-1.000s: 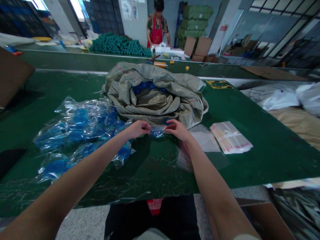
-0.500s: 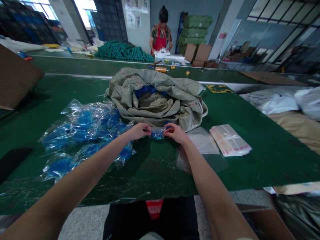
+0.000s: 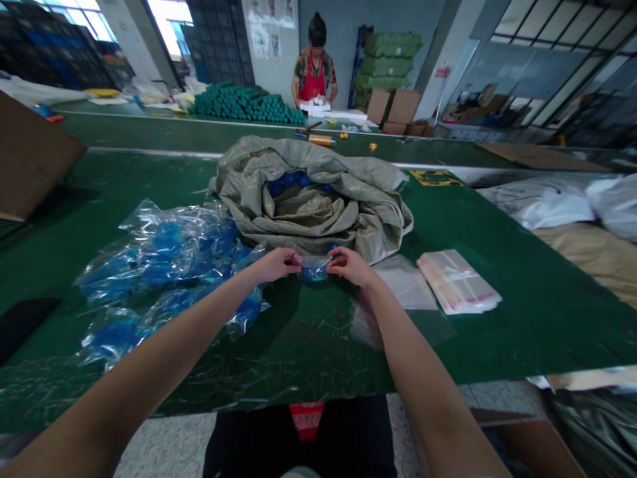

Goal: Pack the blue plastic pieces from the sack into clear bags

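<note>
Between my hands is a small clear plastic bag [image 3: 314, 271] with a blue, shiny item inside. My left hand [image 3: 279, 264] pinches the bag's left edge, and my right hand [image 3: 347, 265] pinches its right edge. Just behind them lies a large grey-green woven sack [image 3: 378, 222], its mouth folded open on blue round items [image 3: 289, 180]. Another blue round item [image 3: 334, 249] shows by my right fingers. Left of my hands is a heap of filled clear bags [image 3: 166, 249] with blue contents. Loose flat clear bags [image 3: 405, 282] lie beside my right forearm.
A banded stack of flat plastic bags [image 3: 458, 282] lies on the green table [image 3: 537, 318] at right. Cardboard [image 3: 34, 159] and a dark flat object [image 3: 24, 322] are at left. Across the table, a person in a red apron [image 3: 313, 85] works near green rolls [image 3: 243, 103].
Both my hands keep their pinch on the small bag, almost unmoved. The person across the table has shifted slightly left.
</note>
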Tool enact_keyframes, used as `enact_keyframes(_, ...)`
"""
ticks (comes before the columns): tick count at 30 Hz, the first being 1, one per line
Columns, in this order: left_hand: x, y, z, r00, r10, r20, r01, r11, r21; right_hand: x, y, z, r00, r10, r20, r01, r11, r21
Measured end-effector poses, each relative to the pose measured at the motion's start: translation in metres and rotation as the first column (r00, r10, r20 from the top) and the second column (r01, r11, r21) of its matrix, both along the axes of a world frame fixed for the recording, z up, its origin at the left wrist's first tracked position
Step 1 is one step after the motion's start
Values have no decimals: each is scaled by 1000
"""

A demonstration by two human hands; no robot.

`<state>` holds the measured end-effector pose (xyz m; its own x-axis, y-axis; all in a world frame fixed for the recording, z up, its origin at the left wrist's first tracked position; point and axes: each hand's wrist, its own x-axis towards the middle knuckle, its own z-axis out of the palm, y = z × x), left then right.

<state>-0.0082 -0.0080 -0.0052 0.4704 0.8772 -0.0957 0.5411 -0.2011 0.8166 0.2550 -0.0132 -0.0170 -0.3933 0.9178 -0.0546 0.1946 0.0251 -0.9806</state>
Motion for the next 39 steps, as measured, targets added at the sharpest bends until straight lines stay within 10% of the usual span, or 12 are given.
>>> enact_keyframes(7,-17,-45,51,936,205,-286,-122,952,281,10,-7,33,949,-252,-190,266,962,54)
enact_keyframes(11,-27,-93,63,758,370,-537,-22,838,546,20,-16,76,693,-396,-603,532,845,56)
enact_keyframes(14,-29,-120,57,602,223,-767,166,905,393,32,-25,109,568,-378,-731,596,802,48)
enact_keyframes(17,-30,-129,63,553,112,-825,185,949,253,43,-29,129,598,-362,-715,648,743,166)
enact_keyframes(22,-20,-96,95,699,112,-707,171,933,317,46,-14,118,787,-459,-412,616,620,486)
enact_keyframes(25,2,-49,98,827,137,-545,131,896,424,42,2,104,702,-416,-579,661,684,310)
enact_keyframes(30,75,19,74,924,-32,-381,220,860,460,53,19,103,229,-293,-928,444,880,-169)
enact_keyframes(36,162,-4,52,800,-318,-508,539,752,379,98,23,110,-87,-102,-991,328,936,-125)
enact_keyframes(39,177,-29,42,729,-318,-606,587,745,315,117,26,105,-105,-80,-991,350,930,-112)
